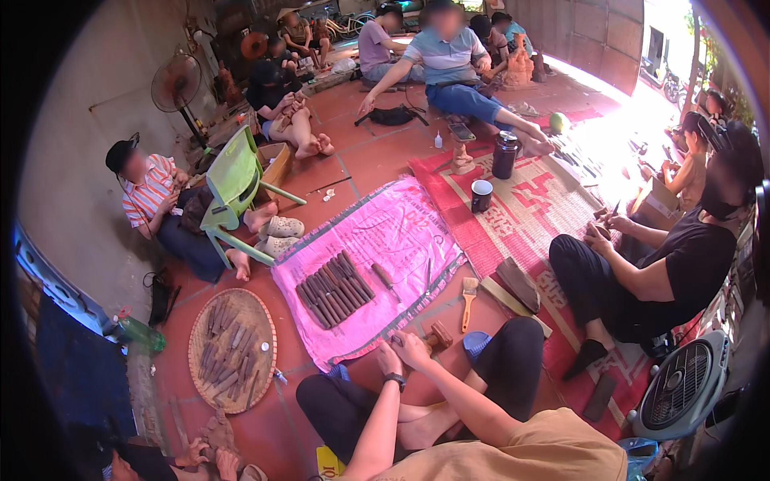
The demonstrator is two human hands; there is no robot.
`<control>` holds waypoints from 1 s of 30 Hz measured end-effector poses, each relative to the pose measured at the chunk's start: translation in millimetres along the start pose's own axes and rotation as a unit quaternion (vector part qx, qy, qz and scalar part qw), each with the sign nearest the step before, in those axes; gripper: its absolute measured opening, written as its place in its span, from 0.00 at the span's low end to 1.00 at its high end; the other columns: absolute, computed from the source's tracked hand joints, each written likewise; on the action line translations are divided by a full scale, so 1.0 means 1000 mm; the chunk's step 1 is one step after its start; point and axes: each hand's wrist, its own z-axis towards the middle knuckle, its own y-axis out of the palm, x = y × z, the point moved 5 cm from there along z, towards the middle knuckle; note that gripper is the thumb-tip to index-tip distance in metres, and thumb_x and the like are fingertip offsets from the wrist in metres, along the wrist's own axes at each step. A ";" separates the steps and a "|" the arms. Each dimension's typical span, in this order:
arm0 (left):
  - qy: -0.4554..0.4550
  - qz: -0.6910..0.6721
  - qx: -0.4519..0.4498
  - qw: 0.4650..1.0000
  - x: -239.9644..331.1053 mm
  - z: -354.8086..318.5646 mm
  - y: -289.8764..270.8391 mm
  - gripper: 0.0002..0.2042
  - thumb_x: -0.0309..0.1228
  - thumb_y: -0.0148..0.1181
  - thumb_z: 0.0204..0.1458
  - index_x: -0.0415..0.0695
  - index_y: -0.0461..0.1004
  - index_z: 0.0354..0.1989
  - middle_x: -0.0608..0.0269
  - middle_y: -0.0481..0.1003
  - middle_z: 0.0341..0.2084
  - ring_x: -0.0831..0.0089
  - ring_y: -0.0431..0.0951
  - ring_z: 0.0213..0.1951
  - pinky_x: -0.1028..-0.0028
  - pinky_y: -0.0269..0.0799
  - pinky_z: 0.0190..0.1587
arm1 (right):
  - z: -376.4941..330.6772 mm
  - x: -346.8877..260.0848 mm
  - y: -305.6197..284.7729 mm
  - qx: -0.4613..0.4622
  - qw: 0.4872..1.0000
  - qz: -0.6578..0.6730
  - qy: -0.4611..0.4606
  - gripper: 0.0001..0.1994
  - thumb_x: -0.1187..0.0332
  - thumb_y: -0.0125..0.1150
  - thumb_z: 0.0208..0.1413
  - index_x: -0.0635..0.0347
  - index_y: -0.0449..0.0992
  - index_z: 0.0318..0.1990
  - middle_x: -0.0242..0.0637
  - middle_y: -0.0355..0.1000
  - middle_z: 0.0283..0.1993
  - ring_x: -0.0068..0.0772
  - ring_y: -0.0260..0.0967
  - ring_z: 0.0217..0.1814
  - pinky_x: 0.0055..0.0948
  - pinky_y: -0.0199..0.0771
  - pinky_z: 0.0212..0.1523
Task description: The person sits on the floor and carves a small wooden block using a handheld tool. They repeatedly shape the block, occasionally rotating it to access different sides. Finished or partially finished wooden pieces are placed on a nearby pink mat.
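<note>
Low in the centre of the head view, the person's left hand (391,358) and right hand (413,350) meet just above their crossed legs, on the red tiled floor (369,160). Both hands curl over something small at the lower edge of the pink mat (401,232); the fingers look closed, but what they hold is too small to tell. A dark watch (395,381) sits on the left wrist. A wooden mallet (439,335) lies touching the right hand on its right side.

Above the hands, on the pink mat, a row of dark chisels (335,289) lies side by side. To their right lies a single tool (385,278). An orange-handled brush (468,298) rests right of the mat.

At lower left, a round woven tray (233,349) holds more dark tools.

At right, a person in black sits on a red patterned mat (537,208), hands busy with a small piece. A dark mug (481,195) and a dark flask (504,154) stand on that mat. A floor fan (682,386) sits at lower right.

Across the top, several other people sit working on the floor, one beside a green chair (233,180).
</note>
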 end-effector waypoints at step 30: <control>0.050 -0.010 0.035 0.998 -0.020 0.006 -0.003 0.29 0.48 0.31 0.61 0.33 0.71 0.44 0.45 0.75 0.40 0.58 0.77 0.38 0.64 0.72 0.41 | 0.019 0.003 0.017 -0.087 0.982 -0.041 0.162 0.15 0.59 0.56 0.47 0.53 0.78 0.41 0.51 0.75 0.38 0.51 0.74 0.43 0.47 0.73 0.43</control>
